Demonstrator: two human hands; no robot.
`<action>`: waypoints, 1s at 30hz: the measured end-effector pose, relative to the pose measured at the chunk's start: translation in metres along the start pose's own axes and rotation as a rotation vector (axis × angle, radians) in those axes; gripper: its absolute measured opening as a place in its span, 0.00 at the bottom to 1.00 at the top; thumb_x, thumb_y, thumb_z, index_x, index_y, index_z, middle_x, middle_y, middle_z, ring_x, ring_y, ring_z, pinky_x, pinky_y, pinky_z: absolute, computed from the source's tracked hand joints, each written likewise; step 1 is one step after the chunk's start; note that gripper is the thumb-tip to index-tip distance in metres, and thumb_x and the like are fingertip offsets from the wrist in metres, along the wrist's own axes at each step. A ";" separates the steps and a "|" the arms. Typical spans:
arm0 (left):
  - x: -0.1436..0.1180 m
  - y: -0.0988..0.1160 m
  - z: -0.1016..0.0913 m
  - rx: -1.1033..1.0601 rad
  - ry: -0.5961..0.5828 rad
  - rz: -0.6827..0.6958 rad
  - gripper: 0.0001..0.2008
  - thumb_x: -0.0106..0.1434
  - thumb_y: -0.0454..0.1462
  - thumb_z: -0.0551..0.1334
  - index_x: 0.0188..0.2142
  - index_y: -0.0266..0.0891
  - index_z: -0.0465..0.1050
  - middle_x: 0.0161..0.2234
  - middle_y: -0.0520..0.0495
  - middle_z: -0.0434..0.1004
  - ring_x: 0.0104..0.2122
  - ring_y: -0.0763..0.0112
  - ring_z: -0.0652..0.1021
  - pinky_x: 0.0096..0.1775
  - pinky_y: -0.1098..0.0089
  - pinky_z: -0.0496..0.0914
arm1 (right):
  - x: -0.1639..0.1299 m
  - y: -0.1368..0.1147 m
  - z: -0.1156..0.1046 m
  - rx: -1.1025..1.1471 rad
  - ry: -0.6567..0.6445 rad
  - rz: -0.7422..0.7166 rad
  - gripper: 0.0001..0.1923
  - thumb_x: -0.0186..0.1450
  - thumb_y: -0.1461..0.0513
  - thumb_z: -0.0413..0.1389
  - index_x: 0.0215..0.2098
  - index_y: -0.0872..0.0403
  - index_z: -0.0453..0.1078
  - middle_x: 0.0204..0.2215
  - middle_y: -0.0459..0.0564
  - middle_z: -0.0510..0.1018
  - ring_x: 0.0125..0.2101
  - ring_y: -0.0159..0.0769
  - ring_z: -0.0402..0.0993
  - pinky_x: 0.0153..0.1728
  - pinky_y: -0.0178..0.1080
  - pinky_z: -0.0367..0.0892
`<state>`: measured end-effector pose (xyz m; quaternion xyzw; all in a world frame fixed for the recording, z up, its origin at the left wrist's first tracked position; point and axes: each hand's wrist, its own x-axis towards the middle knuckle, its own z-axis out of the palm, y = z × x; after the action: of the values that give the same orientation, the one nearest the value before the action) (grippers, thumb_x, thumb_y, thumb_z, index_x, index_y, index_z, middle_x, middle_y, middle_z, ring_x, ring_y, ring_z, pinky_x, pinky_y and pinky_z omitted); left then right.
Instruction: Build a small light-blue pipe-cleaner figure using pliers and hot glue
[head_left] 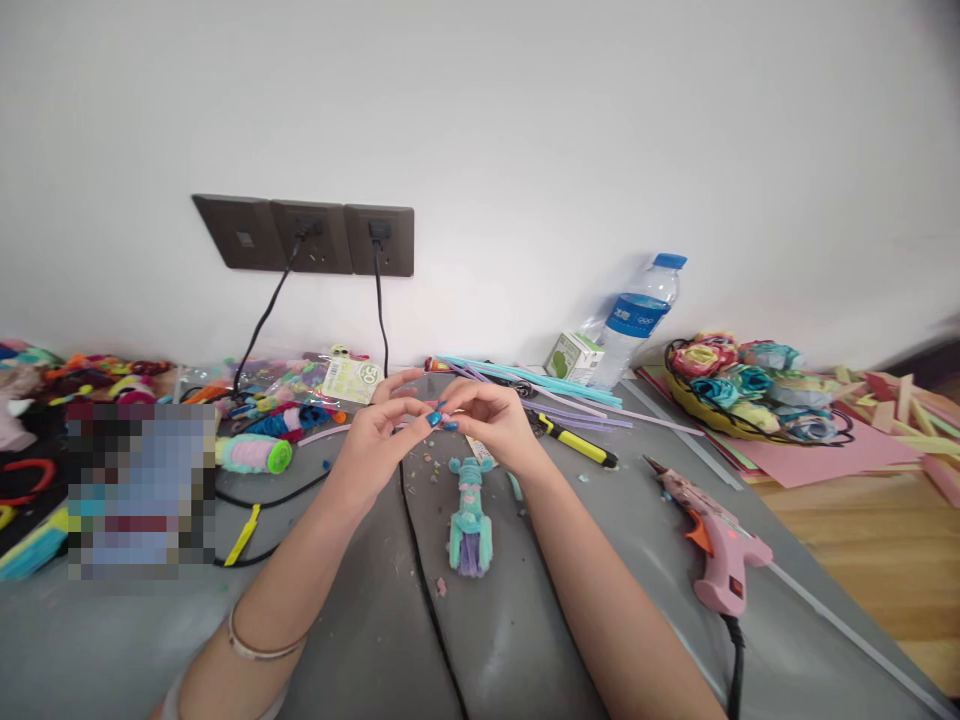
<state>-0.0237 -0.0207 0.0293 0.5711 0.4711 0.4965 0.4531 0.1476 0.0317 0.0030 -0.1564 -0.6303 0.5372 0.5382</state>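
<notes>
My left hand (386,432) and my right hand (495,420) meet above the grey table, thumbs and fingertips pinched together. Whatever small piece lies between the fingertips is mostly covered; a bit of pink shows there, but its kind is unclear. Below the hands lies a turquoise pipe-cleaner figure (470,515) with ear-like loops at the top and a purple lower part. Neither hand touches it. A small turquoise piece (515,487) is beside my right wrist.
A pink glue gun (724,560) lies at right. Behind it is a yellow utility knife (577,441). Turquoise pipe cleaners (532,380), a water bottle (637,320) and a flower basket (742,390) sit along the wall. A black cord (424,570) crosses the table.
</notes>
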 end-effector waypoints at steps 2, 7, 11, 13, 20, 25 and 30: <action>0.000 0.000 -0.001 0.003 -0.004 0.007 0.14 0.58 0.51 0.68 0.30 0.43 0.80 0.65 0.44 0.63 0.63 0.49 0.67 0.61 0.53 0.66 | 0.000 0.000 0.000 0.007 -0.002 -0.012 0.10 0.58 0.54 0.70 0.31 0.51 0.80 0.30 0.49 0.78 0.35 0.37 0.75 0.35 0.39 0.73; 0.001 -0.004 -0.003 0.142 0.031 0.131 0.11 0.60 0.48 0.67 0.33 0.45 0.81 0.64 0.46 0.65 0.63 0.52 0.66 0.64 0.53 0.62 | 0.000 0.001 -0.002 -0.009 0.047 0.001 0.10 0.57 0.53 0.70 0.30 0.51 0.79 0.31 0.50 0.79 0.36 0.38 0.74 0.36 0.41 0.73; 0.000 -0.003 -0.001 0.301 0.134 0.335 0.06 0.61 0.43 0.67 0.34 0.46 0.80 0.62 0.47 0.65 0.64 0.55 0.65 0.65 0.55 0.59 | 0.001 0.001 -0.002 0.006 0.071 0.005 0.10 0.57 0.55 0.70 0.29 0.51 0.78 0.31 0.50 0.78 0.35 0.38 0.74 0.38 0.41 0.73; -0.001 -0.001 0.001 0.356 0.184 0.397 0.04 0.62 0.42 0.66 0.33 0.46 0.79 0.61 0.47 0.66 0.64 0.54 0.65 0.65 0.54 0.60 | 0.001 0.001 -0.002 0.026 0.051 0.007 0.10 0.57 0.55 0.70 0.29 0.51 0.78 0.31 0.50 0.78 0.35 0.37 0.73 0.37 0.40 0.72; -0.005 0.001 0.004 0.407 0.253 0.406 0.05 0.62 0.43 0.66 0.31 0.48 0.81 0.62 0.51 0.65 0.63 0.53 0.65 0.63 0.54 0.63 | 0.001 0.001 -0.001 0.088 0.006 0.063 0.12 0.56 0.55 0.71 0.29 0.52 0.77 0.31 0.49 0.77 0.33 0.35 0.73 0.35 0.38 0.73; -0.007 -0.002 0.006 0.398 0.294 0.400 0.05 0.62 0.42 0.66 0.32 0.48 0.81 0.62 0.51 0.65 0.64 0.52 0.64 0.62 0.54 0.63 | 0.000 0.003 0.001 0.154 -0.007 0.096 0.12 0.56 0.55 0.71 0.29 0.52 0.76 0.32 0.48 0.76 0.31 0.33 0.73 0.32 0.37 0.73; -0.009 -0.003 0.009 0.379 0.335 0.416 0.05 0.62 0.44 0.67 0.32 0.49 0.81 0.61 0.52 0.67 0.64 0.51 0.64 0.63 0.53 0.63 | 0.001 0.005 0.003 0.170 -0.006 0.080 0.12 0.56 0.55 0.71 0.29 0.52 0.75 0.32 0.47 0.76 0.32 0.33 0.73 0.34 0.37 0.72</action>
<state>-0.0152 -0.0296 0.0241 0.6396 0.4965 0.5689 0.1439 0.1421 0.0328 -0.0005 -0.1336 -0.5775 0.6103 0.5255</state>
